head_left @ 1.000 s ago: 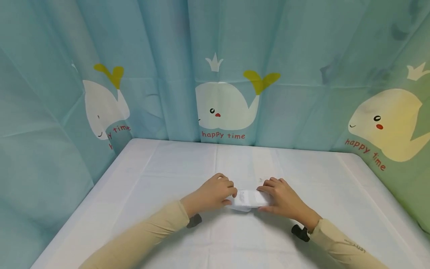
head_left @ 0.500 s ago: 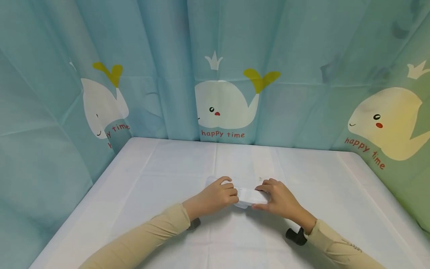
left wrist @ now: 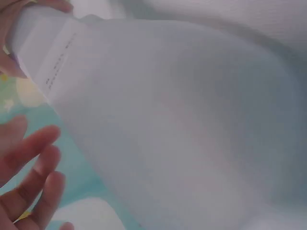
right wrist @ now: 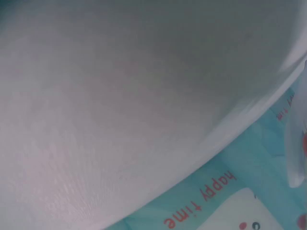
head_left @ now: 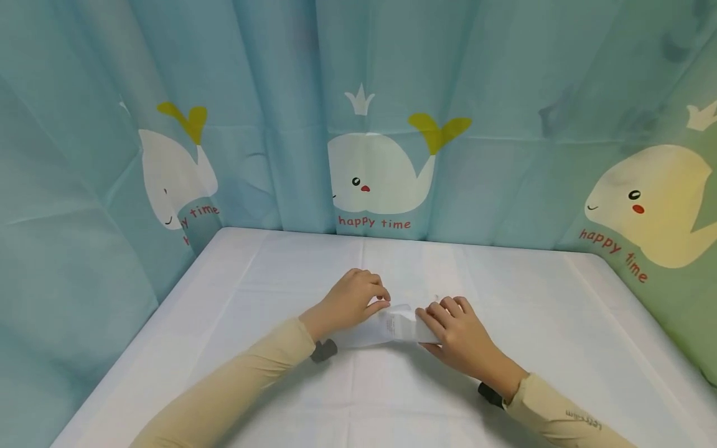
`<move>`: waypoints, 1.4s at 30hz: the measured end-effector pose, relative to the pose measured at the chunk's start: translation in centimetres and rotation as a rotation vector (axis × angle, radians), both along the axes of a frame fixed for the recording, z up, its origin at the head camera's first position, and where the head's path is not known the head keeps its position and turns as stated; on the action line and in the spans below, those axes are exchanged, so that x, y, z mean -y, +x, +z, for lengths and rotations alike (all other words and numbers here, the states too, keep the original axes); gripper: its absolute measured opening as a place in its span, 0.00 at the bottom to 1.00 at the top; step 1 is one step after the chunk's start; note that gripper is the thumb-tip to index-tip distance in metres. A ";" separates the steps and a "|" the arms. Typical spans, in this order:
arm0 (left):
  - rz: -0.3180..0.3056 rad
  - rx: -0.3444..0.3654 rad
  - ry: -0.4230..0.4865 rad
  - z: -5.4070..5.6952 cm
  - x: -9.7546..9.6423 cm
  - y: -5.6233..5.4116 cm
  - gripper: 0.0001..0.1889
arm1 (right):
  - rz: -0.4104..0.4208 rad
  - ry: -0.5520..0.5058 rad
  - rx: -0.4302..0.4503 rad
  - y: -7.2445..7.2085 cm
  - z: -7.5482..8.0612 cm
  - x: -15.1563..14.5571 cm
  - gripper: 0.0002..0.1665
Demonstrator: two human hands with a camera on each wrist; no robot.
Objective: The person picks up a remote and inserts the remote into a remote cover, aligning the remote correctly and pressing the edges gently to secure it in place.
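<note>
A slim white packet [head_left: 407, 326] with small printing lies between my hands in the head view. Its clear, milky plastic sleeve [head_left: 358, 336] stretches left beneath my left hand. In the left wrist view the loose sleeve [left wrist: 168, 105] fills most of the picture, and the printed end is held at the upper left. My right hand [head_left: 462, 339] grips the packet's right end, fingers over the top and thumb below. Just above the sleeve is my left hand [head_left: 350, 302], its bent fingers [left wrist: 45, 189] apart from the plastic in the left wrist view.
A white cloth covers the table [head_left: 269, 274]. Blue-green curtains [head_left: 291, 155] printed with whales stand along the back and sides. Black wrist gear [head_left: 323, 351] sits under the left wrist; a similar piece [head_left: 490, 394] is under the right.
My left hand has come off the packet's left end and moved slightly up. The sleeve now spreads leftward below it. My right hand keeps hold, its fingers further over the packet.
</note>
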State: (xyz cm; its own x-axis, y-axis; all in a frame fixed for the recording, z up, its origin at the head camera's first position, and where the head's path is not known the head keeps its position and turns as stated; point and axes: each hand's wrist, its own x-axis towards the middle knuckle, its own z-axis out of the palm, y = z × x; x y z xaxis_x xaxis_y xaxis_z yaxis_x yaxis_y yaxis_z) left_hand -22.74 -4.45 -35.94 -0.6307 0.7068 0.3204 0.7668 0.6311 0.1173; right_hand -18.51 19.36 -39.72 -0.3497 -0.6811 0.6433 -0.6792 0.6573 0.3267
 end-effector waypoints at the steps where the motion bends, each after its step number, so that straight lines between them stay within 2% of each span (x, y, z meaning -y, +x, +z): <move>1: 0.005 0.016 -0.010 0.1 -0.2 -0.1 0.08 | 0.018 0.009 -0.030 0.0 0.0 0.0 0.37; 3: 0.005 0.030 -0.042 0.1 -0.5 -0.2 0.08 | 0.050 0.019 -0.063 0.0 0.1 0.0 0.33; 6: -0.010 0.022 -0.054 -0.1 -1.1 -0.2 0.07 | 0.082 0.029 -0.080 -0.1 0.1 0.0 0.20; 13: -0.060 0.007 0.086 -0.7 -2.1 -0.3 0.07 | 0.091 0.064 -0.046 -0.4 0.0 0.0 0.25; 16: -0.024 0.012 0.123 -1.0 -2.3 -0.2 0.07 | 0.096 0.052 -0.029 -0.5 0.0 0.1 0.30; 21: 0.090 -0.022 0.100 -1.2 -2.2 -0.2 0.07 | 0.081 0.054 0.034 -0.5 0.4 0.2 0.40; 23: 0.121 -0.052 0.096 -1.1 -2.1 -0.2 0.07 | 0.071 0.045 0.062 -0.4 0.6 0.2 0.41; 26: 0.144 -0.124 0.140 -1.1 -1.7 -0.1 0.05 | 0.065 -0.028 0.076 -0.4 0.7 0.2 0.39; 31: 0.176 -0.346 0.244 -1.5 -0.9 0.6 0.10 | 0.004 -0.218 0.103 -0.4 0.8 -0.1 0.37; 33: 0.191 -0.400 0.272 -1.8 -0.7 0.9 0.12 | -0.026 -0.304 0.123 -0.4 1.0 -0.1 0.35; 37: 0.217 -0.431 0.275 -2.3 -0.9 1.4 0.13 | -0.049 -0.423 0.151 -0.3 1.4 0.3 0.33; 42: 0.253 -0.451 0.319 -2.4 -1.6 1.7 0.12 | -0.052 -0.470 0.158 -0.1 1.4 1.2 0.33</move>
State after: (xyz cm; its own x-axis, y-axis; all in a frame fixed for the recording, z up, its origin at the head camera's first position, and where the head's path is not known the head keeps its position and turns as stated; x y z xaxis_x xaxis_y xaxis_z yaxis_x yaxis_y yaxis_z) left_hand -21.06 -2.81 -38.33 -0.5189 0.3781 0.7667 0.6159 0.7873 0.0286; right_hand -18.61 18.14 -38.35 -0.4934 -0.3094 0.8129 -0.6586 0.7433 -0.1169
